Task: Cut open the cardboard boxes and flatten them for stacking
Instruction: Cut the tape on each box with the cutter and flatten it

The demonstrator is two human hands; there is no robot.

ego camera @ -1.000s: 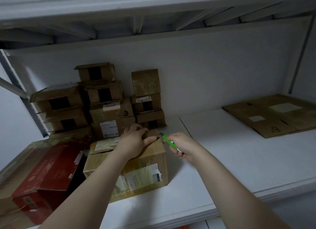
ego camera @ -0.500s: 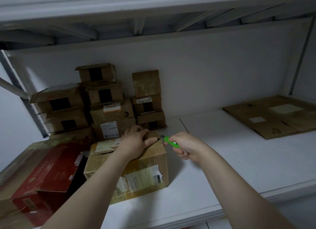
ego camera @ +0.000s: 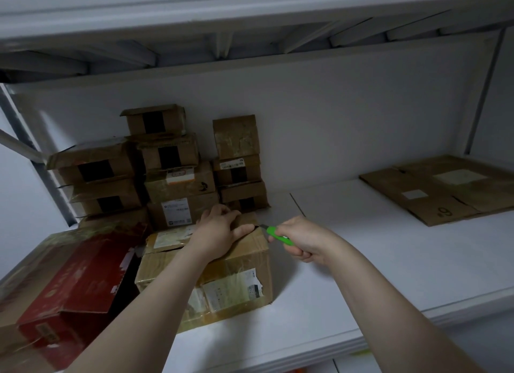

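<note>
Both of your hands are at the brown cardboard box (ego camera: 257,258), which sits on the smooth white shelf (ego camera: 361,264) towards its front edge. Your left hand (ego camera: 219,230) lies flat on the box's shiny top, its fingers spread and fairly straight, pressing down. Your right hand (ego camera: 303,241) curls tight round a green utility knife (ego camera: 279,235); the short blade tip meets the box's upper right edge, just beside your left thumb. A torn, crinkled paper label (ego camera: 233,289) clings to the front face. Just left lies a glossy red carton (ego camera: 69,283). Behind, small boxes (ego camera: 178,183) stand stacked against the wall. Flattened cardboard (ego camera: 445,189), matte and creased, lies well apart on the right.
</note>
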